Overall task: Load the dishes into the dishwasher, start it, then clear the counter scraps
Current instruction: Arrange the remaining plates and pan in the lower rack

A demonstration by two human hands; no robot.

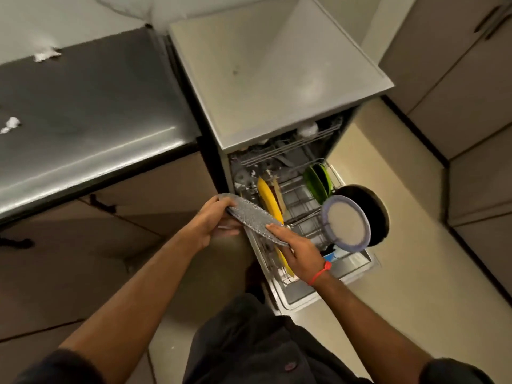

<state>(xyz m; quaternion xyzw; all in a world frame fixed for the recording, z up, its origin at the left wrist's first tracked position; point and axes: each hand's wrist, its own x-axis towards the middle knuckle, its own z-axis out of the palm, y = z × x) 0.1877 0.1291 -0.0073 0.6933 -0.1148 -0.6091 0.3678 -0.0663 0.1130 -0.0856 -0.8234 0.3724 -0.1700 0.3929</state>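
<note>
Both my hands hold a grey speckled plate (250, 216) on edge above the left side of the pulled-out lower rack (302, 217) of the open dishwasher (274, 87). My left hand (214, 223) grips its far rim. My right hand (297, 252) grips its near rim. In the rack stand a yellow plate (268, 198), green plates (317, 180), a purple-rimmed plate (347, 220) and a dark pan (372, 209) behind it.
A dark steel counter (91, 115) at left carries white scraps (45, 55) and more white scraps (11, 124) at its left edge. Cabinet doors with black handles (102, 203) lie under it. The dishwasher door (324, 284) hangs open over the beige floor. More cabinets stand right.
</note>
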